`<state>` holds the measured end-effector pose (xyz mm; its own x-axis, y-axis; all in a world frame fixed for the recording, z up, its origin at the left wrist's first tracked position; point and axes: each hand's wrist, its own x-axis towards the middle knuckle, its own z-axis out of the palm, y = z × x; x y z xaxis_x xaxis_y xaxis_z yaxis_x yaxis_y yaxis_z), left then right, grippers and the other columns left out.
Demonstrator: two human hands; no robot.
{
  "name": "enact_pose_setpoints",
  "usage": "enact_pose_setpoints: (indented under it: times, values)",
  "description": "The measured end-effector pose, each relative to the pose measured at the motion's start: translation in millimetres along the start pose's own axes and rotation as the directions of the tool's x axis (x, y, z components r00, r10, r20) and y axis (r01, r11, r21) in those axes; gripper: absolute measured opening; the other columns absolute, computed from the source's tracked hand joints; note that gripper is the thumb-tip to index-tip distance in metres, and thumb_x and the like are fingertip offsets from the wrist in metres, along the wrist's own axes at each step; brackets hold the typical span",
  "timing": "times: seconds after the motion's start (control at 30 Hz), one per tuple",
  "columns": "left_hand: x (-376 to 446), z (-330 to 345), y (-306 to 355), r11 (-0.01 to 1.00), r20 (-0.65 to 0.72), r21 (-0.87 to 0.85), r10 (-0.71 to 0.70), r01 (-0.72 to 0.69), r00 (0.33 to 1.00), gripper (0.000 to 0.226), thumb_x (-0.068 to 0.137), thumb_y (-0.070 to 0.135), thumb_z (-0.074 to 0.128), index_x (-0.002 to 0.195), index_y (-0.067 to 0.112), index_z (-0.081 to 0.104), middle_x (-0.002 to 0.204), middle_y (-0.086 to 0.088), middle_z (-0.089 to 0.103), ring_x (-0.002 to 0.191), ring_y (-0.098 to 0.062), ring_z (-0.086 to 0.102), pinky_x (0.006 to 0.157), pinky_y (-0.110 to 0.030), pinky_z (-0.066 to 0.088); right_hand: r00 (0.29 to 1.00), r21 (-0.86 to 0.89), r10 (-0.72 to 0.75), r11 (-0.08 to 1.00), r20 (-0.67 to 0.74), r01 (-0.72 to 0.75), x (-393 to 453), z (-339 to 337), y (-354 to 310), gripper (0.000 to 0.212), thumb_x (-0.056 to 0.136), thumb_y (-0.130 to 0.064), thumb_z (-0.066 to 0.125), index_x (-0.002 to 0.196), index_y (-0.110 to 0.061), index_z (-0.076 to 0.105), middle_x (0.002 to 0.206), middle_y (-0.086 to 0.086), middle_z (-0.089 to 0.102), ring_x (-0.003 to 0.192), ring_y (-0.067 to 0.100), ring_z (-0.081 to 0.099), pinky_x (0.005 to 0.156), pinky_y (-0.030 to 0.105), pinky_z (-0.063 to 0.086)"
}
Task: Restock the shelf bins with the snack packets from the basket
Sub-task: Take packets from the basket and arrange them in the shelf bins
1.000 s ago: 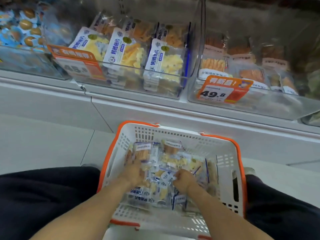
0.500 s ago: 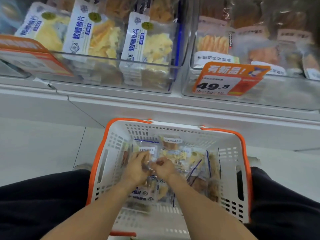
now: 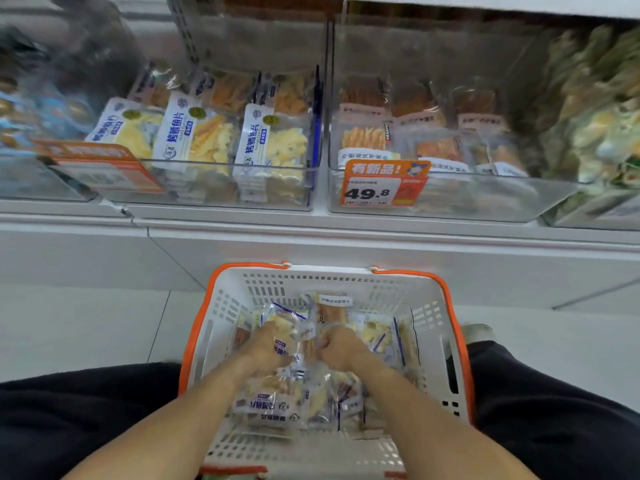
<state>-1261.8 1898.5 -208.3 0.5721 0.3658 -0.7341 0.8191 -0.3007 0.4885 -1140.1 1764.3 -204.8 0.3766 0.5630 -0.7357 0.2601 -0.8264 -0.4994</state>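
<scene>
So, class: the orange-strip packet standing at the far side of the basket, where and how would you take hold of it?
Probably pinch the packet by its white-labelled top edge, coming from above. It stands upright against the basket wall, its top free while other packets crowd its lower part.

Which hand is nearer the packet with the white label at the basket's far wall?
Right. The right hand sits just below that white-label packet; the left hand is further off, to its lower left.
</scene>
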Motion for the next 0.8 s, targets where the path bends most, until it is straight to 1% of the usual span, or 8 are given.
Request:
enact_pose_setpoints:
  times: [0.07,0.17,0.27,0.33,0.4,0.47,0.6,0.8]
  values:
    - [-8.9,-27.6,20.1,0.991,0.025,0.063,0.113,-0.114,0.993,0.093,0.084,0.018,0.078,0.156,0.016,0.018,0.153,-0.004,0.035,0.124,-0.012,0.043,0.089,-0.017,0.037,0.992,-0.123,-0.114,0.985,0.054,0.120,-17.3,-33.1,-17.6,0.041,0.083,-0.038,0.052,0.109,-0.008,0.064,0.096,0.015,0.063,0.084,0.025,0.055,0.074,0.032,0.048]
    - [-25.8,-68.9,58.2,0.965,0.162,0.061,0.241,-0.253,0.957,0.099,0.078,0.023,0.084,0.155,0.026,0.023,0.154,0.001,0.035,0.131,-0.015,0.045,0.097,-0.022,0.044,0.984,-0.261,-0.154,0.950,0.094,0.173,-50.7,-82.4,-52.3,0.021,0.074,-0.033,0.060,0.068,-0.013,0.064,0.069,0.006,0.057,0.069,0.021,0.051,0.064,0.031,0.044]
    - [-54.5,-108.7,105.9,0.945,0.391,0.056,0.276,-0.322,0.878,0.070,0.075,0.029,0.086,0.136,0.022,0.055,0.137,0.002,0.057,0.116,-0.018,0.063,0.097,-0.038,0.054,0.969,-0.274,-0.214,0.931,0.121,0.240,-88.3,-130.6,-87.3,0.008,0.079,-0.019,0.072,0.081,-0.012,0.070,0.075,0.001,0.064,0.072,0.017,0.058,0.066,0.029,0.047]
    - [-78.7,-128.4,136.3,0.925,0.464,0.045,0.315,-0.377,0.828,0.044,0.082,0.023,0.081,0.122,0.012,0.065,0.117,0.002,0.070,0.102,-0.024,0.071,0.089,-0.037,0.058,0.962,-0.197,-0.250,0.943,0.111,0.268,-114.3,-155.5,-103.2,0.006,0.079,-0.016,0.073,0.081,-0.016,0.067,0.073,-0.002,0.068,0.072,0.017,0.062,0.068,0.030,0.049]
    - [-102.6,-138.4,157.0,0.895,0.429,0.075,0.368,-0.439,0.825,0.030,0.089,0.019,0.073,0.114,0.004,0.067,0.094,0.003,0.075,0.084,-0.020,0.074,0.081,-0.030,0.059,0.948,-0.085,-0.311,0.945,0.065,0.316,-133.7,-171.4,-107.6,0.010,0.079,-0.009,0.070,0.077,-0.017,0.066,0.064,-0.004,0.069,0.067,0.014,0.063,0.065,0.030,0.050]
    - [-116.3,-139.9,163.9,0.865,0.346,0.103,0.432,-0.491,0.833,0.022,0.091,0.020,0.070,0.108,0.005,0.069,0.099,-0.003,0.076,0.072,-0.015,0.074,0.074,-0.026,0.058,0.932,0.062,-0.362,0.930,-0.012,0.362,-144.6,-180.3,-100.9,0.006,0.082,-0.005,0.070,0.083,-0.011,0.068,0.068,0.001,0.072,0.064,0.013,0.064,0.065,0.033,0.053]
    - [-121.7,-135.6,156.0,0.840,0.181,-0.081,0.542,-0.537,0.821,0.017,0.092,0.017,0.067,0.103,0.004,0.067,0.100,-0.010,0.076,0.086,-0.036,0.073,0.084,-0.046,0.059,0.911,0.271,-0.408,0.872,-0.059,0.408,-155.6,-192.1,-79.1,0.037,0.084,-0.015,0.079,0.100,0.012,0.059,0.076,-0.002,0.071,0.067,0.016,0.064,0.072,0.038,0.051]
    - [-119.6,-133.2,181.2,0.756,0.028,-0.248,0.630,-0.605,0.776,0.015,0.093,0.020,0.066,0.099,0.006,0.068,0.096,-0.012,0.076,0.081,-0.034,0.073,0.079,-0.048,0.056,0.858,0.443,-0.472,0.737,-0.204,0.510,-165.7,-218.6,-57.8,0.029,0.074,-0.013,0.082,0.100,-0.004,0.072,0.103,0.020,0.073,0.101,0.036,0.070,0.096,0.047,0.055]
